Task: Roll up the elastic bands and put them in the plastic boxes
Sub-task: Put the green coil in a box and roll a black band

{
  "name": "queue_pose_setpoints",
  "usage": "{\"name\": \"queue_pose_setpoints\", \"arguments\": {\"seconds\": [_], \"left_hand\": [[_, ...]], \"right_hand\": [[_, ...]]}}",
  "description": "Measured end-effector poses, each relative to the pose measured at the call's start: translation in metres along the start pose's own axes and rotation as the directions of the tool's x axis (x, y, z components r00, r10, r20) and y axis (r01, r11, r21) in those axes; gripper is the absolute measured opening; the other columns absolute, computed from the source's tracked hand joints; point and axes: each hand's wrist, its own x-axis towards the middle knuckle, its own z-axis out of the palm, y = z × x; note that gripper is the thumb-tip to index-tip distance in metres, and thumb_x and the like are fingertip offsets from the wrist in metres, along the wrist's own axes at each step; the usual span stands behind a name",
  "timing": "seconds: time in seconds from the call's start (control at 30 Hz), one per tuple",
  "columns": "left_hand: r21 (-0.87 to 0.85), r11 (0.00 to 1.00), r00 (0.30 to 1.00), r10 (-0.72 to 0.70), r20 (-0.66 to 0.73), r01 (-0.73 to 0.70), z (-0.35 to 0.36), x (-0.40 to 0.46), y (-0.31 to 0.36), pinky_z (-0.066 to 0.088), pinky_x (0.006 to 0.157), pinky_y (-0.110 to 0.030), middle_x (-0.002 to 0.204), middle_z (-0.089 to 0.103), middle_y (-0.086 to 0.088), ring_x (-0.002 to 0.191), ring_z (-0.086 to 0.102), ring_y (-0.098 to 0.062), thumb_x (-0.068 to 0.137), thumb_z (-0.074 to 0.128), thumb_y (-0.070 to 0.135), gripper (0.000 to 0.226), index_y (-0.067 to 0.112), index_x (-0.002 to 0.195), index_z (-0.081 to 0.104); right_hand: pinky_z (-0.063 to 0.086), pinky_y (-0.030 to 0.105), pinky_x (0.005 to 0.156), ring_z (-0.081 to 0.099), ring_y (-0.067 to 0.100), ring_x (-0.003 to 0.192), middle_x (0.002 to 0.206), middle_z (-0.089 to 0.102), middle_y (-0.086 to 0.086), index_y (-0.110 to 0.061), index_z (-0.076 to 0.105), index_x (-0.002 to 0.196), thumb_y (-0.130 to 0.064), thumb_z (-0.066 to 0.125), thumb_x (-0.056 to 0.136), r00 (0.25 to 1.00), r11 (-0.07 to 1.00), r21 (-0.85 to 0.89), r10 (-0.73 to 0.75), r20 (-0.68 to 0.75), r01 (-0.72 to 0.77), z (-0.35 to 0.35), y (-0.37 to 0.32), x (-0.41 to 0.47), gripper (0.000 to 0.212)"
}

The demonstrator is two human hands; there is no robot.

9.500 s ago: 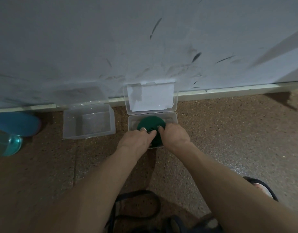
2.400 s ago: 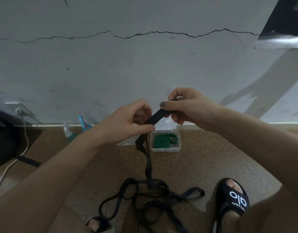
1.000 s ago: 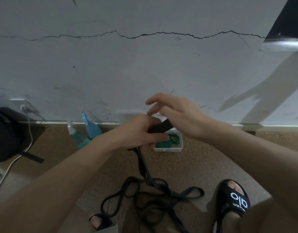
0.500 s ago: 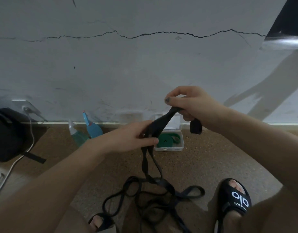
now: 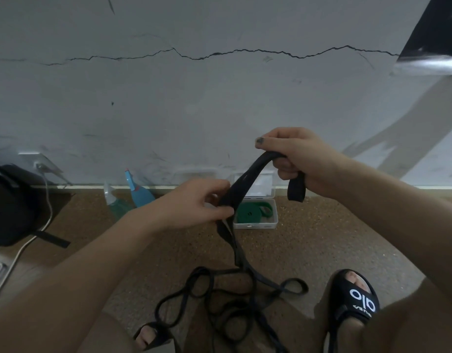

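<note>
I hold a long black elastic band (image 5: pixel 245 179) up in front of me. My right hand (image 5: pixel 296 159) grips its upper end, and a short loop hangs below the fist. My left hand (image 5: pixel 194 205) pinches the band lower down. The rest of the band drops to the floor and lies in tangled loops (image 5: pixel 220 301) between my feet. By the wall behind it stands an open clear plastic box (image 5: pixel 265 225) with a rolled green band (image 5: pixel 250 212) inside. A second clear box is mostly hidden behind my left hand.
Two spray bottles (image 5: pixel 135 192) lie by the wall on the left. A black bag (image 5: pixel 11 205) with a white cable (image 5: pixel 29 243) sits at the far left. My black slippers (image 5: pixel 354 301) are on the brown speckled floor.
Since 9.5 s ago my hands left the green band in the box and picked up the black band. In the last second my right hand rose, pulling the band's end up from my left hand.
</note>
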Motion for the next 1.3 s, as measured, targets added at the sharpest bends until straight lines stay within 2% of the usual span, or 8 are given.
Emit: {"name": "queue_pose_setpoints", "arguments": {"seconds": [0.2,0.43,0.6,0.73,0.93,1.07,1.2,1.3], "left_hand": [[0.222,0.957,0.918,-0.088,-0.386,0.185,-0.004,0.006,-0.01,0.055,0.06,-0.049,0.076,0.066,-0.007,0.067,0.064,-0.027,0.097,0.057,0.024,0.026,0.026,0.084,0.034],[0.456,0.869,0.979,-0.133,-0.157,0.191,0.01,0.009,-0.016,0.044,0.058,-0.031,0.069,0.052,0.004,0.063,0.05,-0.011,0.093,0.063,0.023,0.034,0.026,0.069,0.04],[0.383,0.867,0.948,-0.289,-0.134,0.319,0.023,0.014,-0.031,0.058,0.069,-0.039,0.08,0.061,-0.004,0.073,0.062,-0.021,0.096,0.055,0.016,0.005,0.017,0.092,0.056],[0.381,0.877,0.953,-0.297,-0.053,0.294,0.025,0.012,-0.032,0.059,0.071,-0.043,0.082,0.058,-0.001,0.072,0.06,-0.018,0.101,0.048,0.011,0.016,0.02,0.115,0.049],[0.045,0.992,0.989,-0.124,0.085,0.12,0.021,0.008,0.004,0.05,0.099,-0.042,0.114,0.065,0.006,0.109,0.061,-0.01,0.105,0.046,0.016,0.023,0.034,0.115,0.055],[-0.386,0.91,0.986,-0.112,0.124,0.152,0.013,0.002,0.023,0.047,0.095,-0.016,0.122,0.064,0.015,0.11,0.056,0.017,0.098,0.056,0.013,0.034,0.035,0.124,0.056],[-0.522,0.842,0.99,-0.101,0.095,0.136,0.018,0.004,0.03,0.053,0.101,-0.029,0.126,0.07,0.005,0.121,0.063,-0.004,0.104,0.049,0.011,0.03,0.016,0.133,0.055],[-0.519,0.842,0.987,-0.158,0.032,0.151,0.023,0.007,0.03,0.062,0.081,-0.033,0.114,0.074,-0.002,0.11,0.069,-0.01,0.108,0.041,0.017,0.025,0.019,0.127,0.057]], "right_hand": [[0.022,0.021,0.042,0.028,0.008,0.047,0.064,0.038,0.002,-0.006,0.06,0.096,-0.018,0.066,0.1,1.0,0.999,0.029,-0.016,-0.004,0.016,0.0,-0.001,-0.001,0.014],[0.024,0.02,0.041,0.031,0.007,0.045,0.063,0.039,0.001,-0.004,0.061,0.101,-0.016,0.062,0.102,1.0,0.996,0.094,-0.005,0.016,0.003,0.005,0.0,-0.002,0.012],[0.024,0.02,0.043,0.028,0.007,0.042,0.054,0.041,-0.002,-0.006,0.061,0.112,-0.021,0.057,0.104,0.994,0.973,0.23,-0.05,0.093,0.027,0.012,-0.01,-0.009,0.018],[0.024,0.019,0.044,0.026,0.006,0.042,0.06,0.047,-0.001,-0.009,0.062,0.111,-0.021,0.055,0.104,0.982,0.958,0.288,-0.064,0.176,0.011,0.021,-0.01,-0.014,0.016],[0.022,0.018,0.043,0.023,0.005,0.041,0.061,0.048,-0.002,-0.011,0.063,0.109,-0.022,0.052,0.105,0.981,0.945,0.328,-0.081,0.175,0.02,0.022,-0.014,-0.012,0.015],[0.022,0.018,0.042,0.022,0.005,0.041,0.063,0.048,-0.001,-0.011,0.062,0.112,-0.021,0.052,0.105,0.981,0.928,0.374,-0.077,0.18,0.004,0.019,-0.014,-0.012,0.016],[0.023,0.017,0.041,0.023,0.005,0.04,0.065,0.049,-0.001,-0.011,0.061,0.116,-0.022,0.051,0.106,0.977,0.916,0.402,-0.074,0.201,-0.013,0.019,-0.015,-0.014,0.018],[0.023,0.016,0.041,0.024,0.005,0.039,0.065,0.049,-0.001,-0.011,0.06,0.117,-0.022,0.051,0.106,0.98,0.912,0.41,-0.067,0.187,-0.016,0.017,-0.015,-0.013,0.018]]}}
